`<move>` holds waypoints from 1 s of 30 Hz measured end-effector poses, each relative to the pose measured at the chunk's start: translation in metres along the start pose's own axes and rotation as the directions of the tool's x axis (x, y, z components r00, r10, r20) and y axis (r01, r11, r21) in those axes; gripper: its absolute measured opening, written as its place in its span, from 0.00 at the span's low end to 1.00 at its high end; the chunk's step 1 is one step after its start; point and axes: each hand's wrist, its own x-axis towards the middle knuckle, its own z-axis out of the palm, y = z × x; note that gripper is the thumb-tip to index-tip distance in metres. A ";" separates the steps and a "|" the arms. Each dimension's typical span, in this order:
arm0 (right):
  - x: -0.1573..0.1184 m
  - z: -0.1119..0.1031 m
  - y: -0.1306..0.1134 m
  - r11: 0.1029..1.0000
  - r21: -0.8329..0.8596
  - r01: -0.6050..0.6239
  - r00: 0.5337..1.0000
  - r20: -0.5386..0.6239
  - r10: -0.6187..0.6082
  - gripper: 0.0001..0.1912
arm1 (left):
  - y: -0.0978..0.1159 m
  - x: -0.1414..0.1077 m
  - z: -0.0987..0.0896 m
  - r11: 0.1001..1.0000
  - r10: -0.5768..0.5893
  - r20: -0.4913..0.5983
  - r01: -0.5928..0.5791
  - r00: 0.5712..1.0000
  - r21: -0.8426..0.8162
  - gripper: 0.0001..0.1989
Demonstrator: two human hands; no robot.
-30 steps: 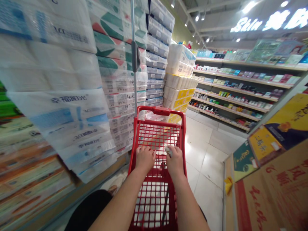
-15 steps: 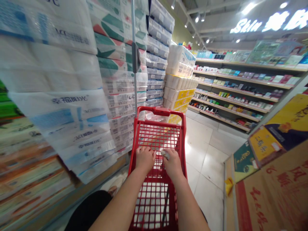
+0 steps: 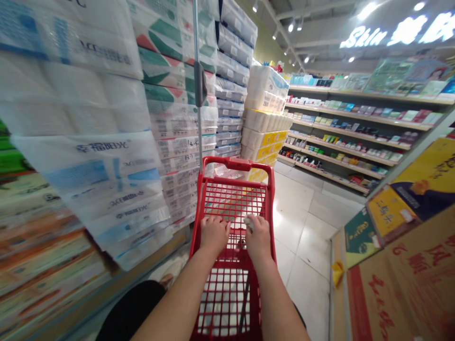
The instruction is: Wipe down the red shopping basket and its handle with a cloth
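Note:
Straight ahead stands a red shopping cart [image 3: 239, 165] with mesh panels, seen from above. My left hand [image 3: 214, 234] is closed over a part of it, fingers curled forward and down; the exact bar under them is hidden. To its right, my right hand [image 3: 258, 237] is closed too, at the cart's right side. A small, crumpled whitish thing [image 3: 248, 221] pokes out between its thumb and fingers; I cannot make out its kind. Whether that hand also touches the cart is unclear.
Tall stacks of wrapped paper rolls [image 3: 103, 156] line the left side, close to the cart. A grey metal pole [image 3: 199, 137] rises before them. Cardboard boxes [image 3: 401, 284] crowd the right edge. Shelves of small goods [image 3: 348, 128] stand beyond the tiled floor [image 3: 298, 227].
My right hand has shifted slightly right with the whitish thing, away from my left hand. The left hand and the cart have hardly moved.

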 end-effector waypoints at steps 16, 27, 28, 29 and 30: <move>0.000 0.001 -0.002 0.991 0.134 0.013 0.987 0.155 -0.034 0.21 | 0.000 0.000 0.000 1.000 -0.002 -0.001 0.002 1.000 -0.012 0.20; -0.002 0.001 -0.008 0.999 0.050 -0.006 0.988 0.156 -0.001 0.19 | -0.001 0.000 0.001 1.000 0.004 -0.004 -0.004 1.000 0.001 0.21; -0.002 0.001 -0.008 0.999 0.036 -0.014 0.992 0.126 0.009 0.19 | -0.001 0.000 0.002 1.000 0.005 -0.004 -0.005 1.000 0.001 0.21; -0.002 0.001 -0.009 1.000 0.017 -0.023 0.996 0.090 0.021 0.19 | -0.001 0.000 0.002 1.000 0.006 -0.004 -0.006 1.000 0.000 0.21; -0.002 0.000 -0.009 1.000 0.002 -0.030 0.998 0.062 0.030 0.19 | -0.001 0.000 0.002 1.000 0.007 -0.004 -0.007 1.000 0.000 0.21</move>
